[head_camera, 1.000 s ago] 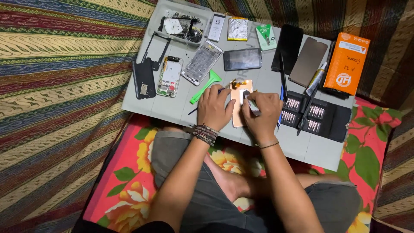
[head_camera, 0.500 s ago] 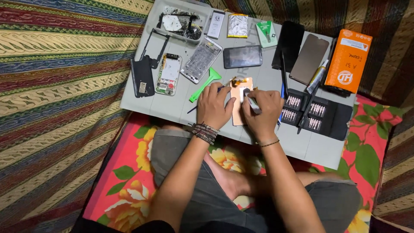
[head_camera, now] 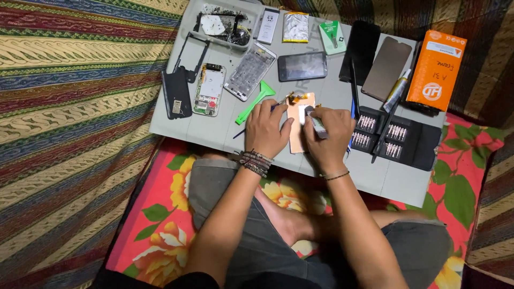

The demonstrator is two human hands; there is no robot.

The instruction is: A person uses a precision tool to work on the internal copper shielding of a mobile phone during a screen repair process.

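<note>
grey board [head_camera: 342, 96], phone parts, orange box [head_camera: 436, 69], hands [head_camera: 297, 131] mid-board

**Bare Arms, Bracelets and Grey Shorts**

Both forearms are bare from the elbow down, with no sleeves in sight. The left hand [head_camera: 266, 128] carries a thick stack of bracelets [head_camera: 254, 162] at the wrist: several dark beaded and corded bands, some with pale and reddish beads, wound close together. The right hand [head_camera: 327, 134] wears only one thin dark cord bracelet [head_camera: 336, 175], fitted loosely around the wrist. No rings or watch show on either hand. The legs are covered by grey shorts [head_camera: 251, 235] of plain cloth, which end around the knees, and a bare foot [head_camera: 289, 222] shows between them.
</note>
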